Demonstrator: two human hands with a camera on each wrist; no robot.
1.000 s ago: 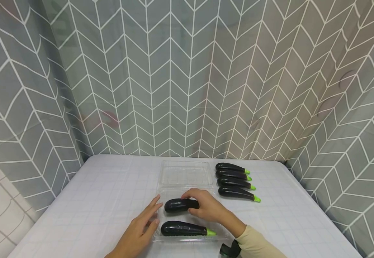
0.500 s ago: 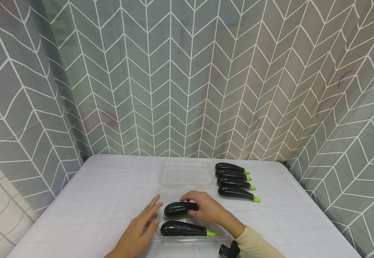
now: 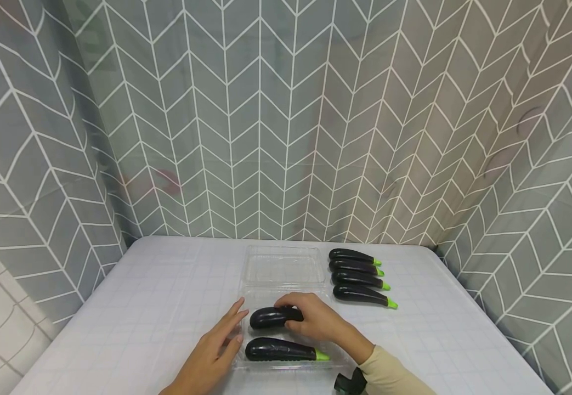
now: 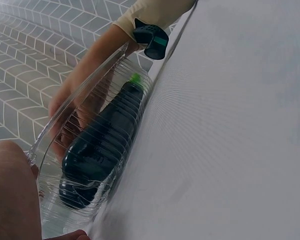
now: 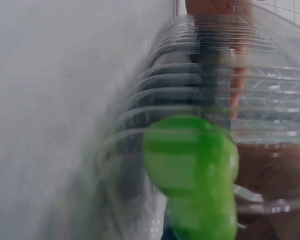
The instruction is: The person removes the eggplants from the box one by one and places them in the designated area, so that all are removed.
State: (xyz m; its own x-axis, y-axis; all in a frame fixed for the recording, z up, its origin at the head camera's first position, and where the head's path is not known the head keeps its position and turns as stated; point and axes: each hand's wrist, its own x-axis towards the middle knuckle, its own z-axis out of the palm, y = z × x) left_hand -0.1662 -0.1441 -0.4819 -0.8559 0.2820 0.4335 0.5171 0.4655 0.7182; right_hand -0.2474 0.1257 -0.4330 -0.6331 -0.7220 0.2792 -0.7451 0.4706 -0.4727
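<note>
In the head view a hinged clear plastic container (image 3: 286,269) lies unfolded on the table. My right hand (image 3: 312,317) grips a dark eggplant (image 3: 268,318) by its right part inside the base, and the hand hides its stem end. A second eggplant (image 3: 281,349) lies nearer me in the base, its green stem pointing right; through the ribbed wall the left wrist view shows an eggplant (image 4: 102,142). At the base's left edge my left hand (image 3: 214,348) has its fingers extended, touching or nearly touching the wall. A bright green stem (image 5: 190,170) fills the right wrist view's middle.
Several more eggplants (image 3: 360,294) lie in a row right of the container, stems to the right. A black strap-like piece (image 3: 351,381) sits by the right sleeve. White cloth covers the table (image 3: 157,291). A patterned curtain (image 3: 276,120) stands behind.
My right hand and the gripped eggplant have shifted slightly left and toward me inside the base. The left hand and the other eggplants stay practically still.
</note>
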